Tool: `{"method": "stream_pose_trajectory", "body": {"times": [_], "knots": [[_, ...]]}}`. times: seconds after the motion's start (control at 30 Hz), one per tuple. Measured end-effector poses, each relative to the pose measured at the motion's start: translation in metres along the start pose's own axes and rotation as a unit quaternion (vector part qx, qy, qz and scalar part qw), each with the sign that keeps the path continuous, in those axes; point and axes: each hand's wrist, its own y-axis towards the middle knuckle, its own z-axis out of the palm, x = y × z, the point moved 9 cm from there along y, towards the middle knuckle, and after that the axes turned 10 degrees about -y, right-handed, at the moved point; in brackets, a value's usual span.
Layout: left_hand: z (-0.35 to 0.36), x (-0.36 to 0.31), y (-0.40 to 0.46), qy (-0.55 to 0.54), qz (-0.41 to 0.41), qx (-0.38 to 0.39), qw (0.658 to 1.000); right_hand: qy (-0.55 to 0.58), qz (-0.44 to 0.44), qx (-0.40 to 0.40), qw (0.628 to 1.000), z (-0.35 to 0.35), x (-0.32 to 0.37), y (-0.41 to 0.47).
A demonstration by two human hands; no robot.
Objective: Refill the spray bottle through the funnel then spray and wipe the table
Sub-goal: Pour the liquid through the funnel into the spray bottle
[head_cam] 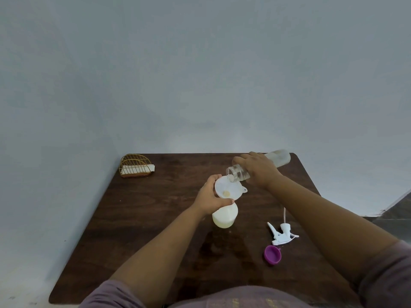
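Note:
A white spray bottle [224, 216] stands on the dark wooden table [142, 214], with a white funnel [228, 188] set in its neck. My left hand [210, 197] grips the funnel's rim and the bottle's top. My right hand [258, 168] holds a clear refill bottle [278, 160] tipped nearly flat, its open mouth over the funnel's far edge. A little liquid sits at the funnel's hole. The white trigger sprayer head [282, 234] with its thin tube lies on the table to the right.
A purple cap [273, 254] lies near the sprayer head. A gold wire holder with white napkins [136, 166] stands at the table's far left corner. A pale wall rises right behind the table. Floor shows past the right edge.

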Motion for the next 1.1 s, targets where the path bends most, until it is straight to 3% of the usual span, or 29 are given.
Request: {"method": "stream_pose_trajectory", "body": {"times": [1.1], "knots": [[-0.0009,0.0075,0.0064,0.026,-0.004,0.000,1.000,-0.011,-0.003,0.015,1.000,-0.0081,0.0011,-0.0031]]}}
